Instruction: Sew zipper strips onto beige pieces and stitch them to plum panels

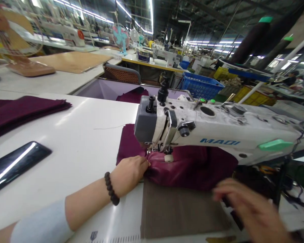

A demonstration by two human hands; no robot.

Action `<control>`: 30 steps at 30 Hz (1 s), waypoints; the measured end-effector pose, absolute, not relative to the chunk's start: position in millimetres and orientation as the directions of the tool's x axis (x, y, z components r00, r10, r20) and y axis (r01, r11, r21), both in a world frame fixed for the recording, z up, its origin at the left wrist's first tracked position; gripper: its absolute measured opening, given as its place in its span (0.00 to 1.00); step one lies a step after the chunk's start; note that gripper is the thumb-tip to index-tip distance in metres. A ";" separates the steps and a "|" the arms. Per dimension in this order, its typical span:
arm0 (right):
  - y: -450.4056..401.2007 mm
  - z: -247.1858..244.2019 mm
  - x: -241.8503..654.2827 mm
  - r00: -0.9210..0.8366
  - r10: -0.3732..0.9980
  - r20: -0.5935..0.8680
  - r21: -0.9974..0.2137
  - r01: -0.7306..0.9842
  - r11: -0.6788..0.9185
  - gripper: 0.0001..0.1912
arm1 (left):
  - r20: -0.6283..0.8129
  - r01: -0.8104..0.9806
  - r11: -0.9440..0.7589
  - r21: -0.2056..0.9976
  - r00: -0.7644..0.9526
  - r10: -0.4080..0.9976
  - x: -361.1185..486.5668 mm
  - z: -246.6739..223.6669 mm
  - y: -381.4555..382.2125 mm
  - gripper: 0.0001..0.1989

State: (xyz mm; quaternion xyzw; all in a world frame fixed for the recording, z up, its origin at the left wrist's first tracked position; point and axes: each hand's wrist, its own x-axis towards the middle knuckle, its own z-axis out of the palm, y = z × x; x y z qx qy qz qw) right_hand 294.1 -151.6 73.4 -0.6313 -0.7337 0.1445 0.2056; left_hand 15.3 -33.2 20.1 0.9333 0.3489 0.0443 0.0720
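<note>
fabric (190, 170) under bunched fingertips of my left hand (130, 172), pinch unclear; beside blurred fingers of my right hand (250, 206), opening, hold unclear.

From here, the white counter (86, 131) lies open between the folded maroon stack (25, 113) and the sewing machine (192, 125); the black phone (15, 165) blocks its near left, and the machine's arm bars any straight way down.

Cloth (178, 168) beneath sewing machine (192, 125)
</note>
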 end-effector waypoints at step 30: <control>-101.3 47.5 198.8 -0.589 0.720 -0.366 -0.689 0.692 0.215 0.30 | 0.275 0.573 -0.655 0.493 0.612 0.742 19.8 13.8 -15.9 0.08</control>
